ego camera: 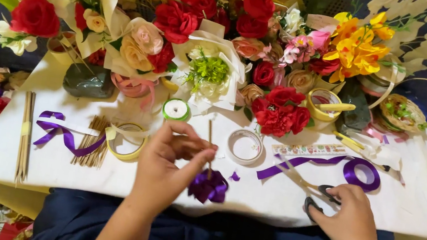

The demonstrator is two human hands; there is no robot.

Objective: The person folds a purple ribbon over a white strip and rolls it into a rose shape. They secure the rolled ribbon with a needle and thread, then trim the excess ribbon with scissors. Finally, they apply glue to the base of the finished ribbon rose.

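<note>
My left hand (169,167) pinches a thin wooden stick (210,139) that carries a purple ribbon flower (208,186) at its lower end, held just above the white table (269,200). My right hand (349,218) rests on the table to the right, closed over the black handles of a pair of scissors (318,199). The scissor blades point up left toward a loose purple ribbon (303,165) that runs to its roll (362,174). A small purple scrap (235,176) lies beside the flower.
Artificial bouquets of red, cream, pink and yellow flowers (210,34) crowd the table's far side. Nearer lie a green-rimmed spool (175,109), a clear tape roll (244,146), a cream ribbon roll (126,140), wooden sticks (25,136), a second purple ribbon (60,133) and a small basket (400,112).
</note>
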